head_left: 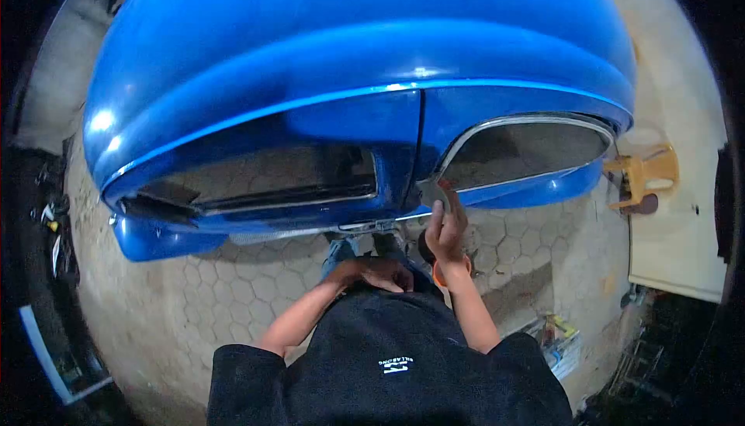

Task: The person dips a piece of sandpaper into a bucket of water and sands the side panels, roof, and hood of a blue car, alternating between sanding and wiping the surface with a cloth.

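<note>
A blue rounded car (357, 53) fills the view ahead, with its side windows facing me. My right hand (448, 232) is raised at the pillar between the front and rear side windows. Its fingers are closed on a small flat grey piece (432, 193), which lies against the blue bodywork by the corner of the chrome-framed window (528, 150). At my waist, over the black shirt's hem, my left hand (384, 273) rests with its fingers curled in; what they hold, if anything, is hidden.
Behind my right wrist, partly hidden, an orange bucket (452, 272) stands on the hexagonal paving (240, 294). To the right are a yellow plastic chair (652, 174) and a pale wall (683, 247). Assorted items lie in a crate (563, 348) at lower right.
</note>
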A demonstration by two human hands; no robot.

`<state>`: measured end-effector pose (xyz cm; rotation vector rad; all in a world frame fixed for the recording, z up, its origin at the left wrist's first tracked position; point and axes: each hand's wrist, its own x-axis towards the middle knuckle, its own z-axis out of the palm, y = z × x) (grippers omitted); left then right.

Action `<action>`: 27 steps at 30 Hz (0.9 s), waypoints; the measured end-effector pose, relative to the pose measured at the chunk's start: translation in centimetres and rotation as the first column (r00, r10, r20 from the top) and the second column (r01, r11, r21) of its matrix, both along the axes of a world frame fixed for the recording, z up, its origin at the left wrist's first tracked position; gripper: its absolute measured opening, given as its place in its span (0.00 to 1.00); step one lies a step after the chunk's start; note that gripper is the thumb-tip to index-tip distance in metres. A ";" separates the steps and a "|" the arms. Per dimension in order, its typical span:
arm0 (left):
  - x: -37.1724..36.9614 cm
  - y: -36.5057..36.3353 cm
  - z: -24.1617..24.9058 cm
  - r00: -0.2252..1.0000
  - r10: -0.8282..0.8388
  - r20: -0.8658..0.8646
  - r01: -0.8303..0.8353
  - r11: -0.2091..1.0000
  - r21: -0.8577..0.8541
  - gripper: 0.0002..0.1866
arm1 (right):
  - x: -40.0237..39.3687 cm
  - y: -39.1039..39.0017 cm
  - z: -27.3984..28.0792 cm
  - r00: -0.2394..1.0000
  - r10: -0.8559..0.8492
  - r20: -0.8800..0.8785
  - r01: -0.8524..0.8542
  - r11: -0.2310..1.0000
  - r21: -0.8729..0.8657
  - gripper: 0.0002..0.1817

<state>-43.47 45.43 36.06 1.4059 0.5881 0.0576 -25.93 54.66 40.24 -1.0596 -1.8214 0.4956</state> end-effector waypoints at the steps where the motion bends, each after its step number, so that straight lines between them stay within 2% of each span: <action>1: 1.1 -0.4 0.0 1.000 0.001 -0.002 -0.001 0.999 -0.035 0.21 | 0.2 0.1 -0.5 0.998 0.065 0.002 -0.064 0.997 -0.046 0.13; 2: 1.7 -0.7 0.1 1.000 0.004 -0.004 -0.004 0.998 -0.067 0.20 | 0.7 0.4 -1.9 0.990 0.139 0.002 -0.138 0.989 -0.055 0.10; 5: 2.8 -1.8 0.5 0.995 0.071 -0.077 -0.074 0.997 -0.037 0.21 | 0.9 0.6 -2.0 0.972 0.230 -0.049 -0.233 0.968 -0.093 0.12; 8: 3.9 -2.7 -1.5 0.986 0.050 -0.158 -0.077 0.982 -0.173 0.22 | 0.1 1.2 1.0 0.993 0.096 -0.065 -0.088 0.990 0.107 0.13; 9: 4.1 -3.1 -1.3 0.984 0.084 -0.156 -0.107 0.983 -0.146 0.23 | -0.5 1.5 2.5 0.993 0.052 -0.102 -0.036 0.988 0.152 0.13; 11: 4.8 -3.8 -1.0 0.981 0.133 -0.139 -0.148 0.984 -0.098 0.24 | -1.6 2.1 6.6 0.972 -0.034 -0.231 0.071 0.986 0.154 0.14; 12: 5.4 -3.6 0.0 0.967 0.088 -0.241 -0.109 0.991 -0.076 0.28 | -2.1 2.7 8.3 0.953 -0.037 -0.302 0.083 0.986 0.142 0.14; 13: 5.6 -3.7 0.8 0.960 0.106 -0.260 -0.133 0.987 -0.090 0.28 | -2.7 3.4 9.8 0.928 -0.040 -0.369 0.095 0.987 0.130 0.13; 15: 6.0 -4.0 1.9 0.946 0.140 -0.293 -0.180 0.977 -0.116 0.29 | -3.4 4.0 10.6 0.913 -0.041 -0.406 0.102 0.986 0.130 0.12; 17: 5.9 -4.3 2.9 0.921 0.164 -0.353 -0.204 0.976 -0.080 0.29 | -3.9 4.6 10.6 0.935 -0.030 -0.354 0.091 0.983 0.157 0.11; 18: 5.7 -4.4 3.1 0.906 0.181 -0.382 -0.219 0.974 -0.060 0.29 | -4.1 4.5 9.9 0.938 -0.021 -0.346 0.065 0.991 0.114 0.10; 21: 5.0 -6.9 -0.2 0.906 0.297 -0.301 -0.286 0.955 0.080 0.28 | -3.8 3.4 7.4 0.957 -0.128 -0.260 0.128 0.992 -0.019 0.11; 22: 4.3 -6.7 1.1 0.924 0.219 -0.312 -0.229 0.973 0.006 0.26 | -3.4 3.4 6.8 0.946 -0.198 -0.259 0.203 0.979 -0.007 0.13; 24: 2.9 -8.2 0.8 0.890 0.326 -0.319 -0.309 0.945 0.104 0.26 | -3.5 4.1 7.4 0.856 -0.445 -0.263 0.462 0.887 0.004 0.18; 25: 2.2 -9.1 0.6 0.870 0.375 -0.320 -0.344 0.927 0.152 0.26 | -4.3 4.5 8.0 0.794 -0.506 -0.336 0.545 0.838 0.026 0.20; 26: 0.8 -9.9 2.0 0.836 0.426 -0.345 -0.390 0.905 0.171 0.25 | -5.4 4.8 9.1 0.723 -0.557 -0.409 0.624 0.780 0.042 0.21; 27: -0.6 -11.4 1.1 0.820 0.486 -0.303 -0.460 0.874 0.158 0.24 | -7.5 5.1 11.3 0.683 -0.488 -0.543 0.619 0.782 0.075 0.22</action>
